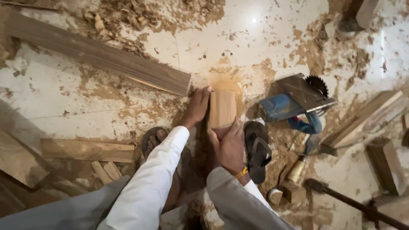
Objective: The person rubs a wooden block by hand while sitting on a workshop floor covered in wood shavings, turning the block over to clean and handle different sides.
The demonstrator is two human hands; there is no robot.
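A small light wooden block (222,109) stands on the sawdust-covered floor (106,98). My left hand (196,106) presses against its left side, fingers reaching toward its top edge. My right hand (229,144) grips the block's lower end from below, a yellow thread around the wrist. Both arms wear white sleeves. My foot in a dark sandal (152,138) shows under my left arm.
A long dark plank (98,53) lies at the upper left. A blue circular saw (294,104) sits right of the block, with a black sandal (257,151) beside it. Hammers (298,168) and wood offcuts (87,150) lie around; more timber (362,119) lies at right.
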